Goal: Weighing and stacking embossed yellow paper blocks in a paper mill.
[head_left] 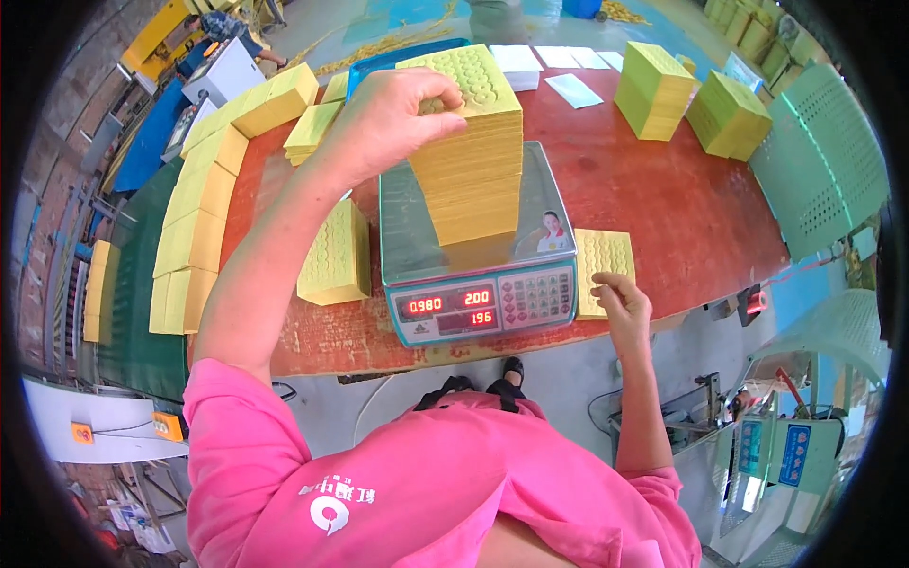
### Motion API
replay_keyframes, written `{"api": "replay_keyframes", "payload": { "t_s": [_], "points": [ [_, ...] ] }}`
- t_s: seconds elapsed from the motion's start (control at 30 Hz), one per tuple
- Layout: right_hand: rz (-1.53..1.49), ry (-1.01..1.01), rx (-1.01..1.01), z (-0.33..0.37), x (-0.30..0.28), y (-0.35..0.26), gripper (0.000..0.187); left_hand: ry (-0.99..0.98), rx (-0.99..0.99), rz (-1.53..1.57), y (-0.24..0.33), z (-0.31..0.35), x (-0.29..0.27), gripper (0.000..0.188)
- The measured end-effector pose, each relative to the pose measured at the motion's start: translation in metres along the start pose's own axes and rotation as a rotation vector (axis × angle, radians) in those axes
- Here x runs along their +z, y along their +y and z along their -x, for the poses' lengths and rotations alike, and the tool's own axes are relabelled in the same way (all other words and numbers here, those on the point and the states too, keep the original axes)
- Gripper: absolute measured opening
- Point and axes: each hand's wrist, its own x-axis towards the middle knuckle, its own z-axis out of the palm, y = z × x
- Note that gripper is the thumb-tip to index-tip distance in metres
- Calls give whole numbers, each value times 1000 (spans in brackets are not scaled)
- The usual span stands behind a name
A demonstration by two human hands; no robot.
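A tall stack of yellow paper sheets (pixel 473 180) with embossed round patterns stands on the metal pan of a digital scale (pixel 480 308). Red digits glow on the scale's display. At the stack's upper left corner is my left hand (pixel 402 114), its thumb and forefinger curved and apart, with no sheet visible between them. My right hand (pixel 625 308) is over a low yellow paper stack (pixel 603 251) right of the scale. Its fingers are curled, thumb close to fingertips; whatever they may hold is too small to make out. Another yellow paper block (pixel 338 251) sits left of the scale.
Yellow paper bundles (pixel 194 232) line the left side of the red table (pixel 672 218). Two more blocks (pixel 653 90) stand at the far right, beside a green perforated panel (pixel 824 156). White sheets (pixel 573 90) and a blue tray (pixel 407 59) lie at the back. Another person (pixel 227 33) bends at far left.
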Motion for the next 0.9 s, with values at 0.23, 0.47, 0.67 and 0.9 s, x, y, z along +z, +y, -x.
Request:
{"api": "replay_keyframes", "payload": {
  "t_s": [0.23, 0.47, 0.67, 0.9],
  "points": [
    [-30, 0, -5, 1, 2, -9, 22, 46, 85, -157, 4, 0, 4, 17],
    [-133, -33, -4, 0, 3, -29, 22, 213, 308, -311, 7, 10, 3, 10],
    [-712, -258, 77, 4, -5, -86, 36, 408, 658, -360, 73, 56, 19, 6],
    [-844, -217, 122, 10, 6, -115, 39, 90, 725, -297, 98, 127, 100, 32]
  ]
}}
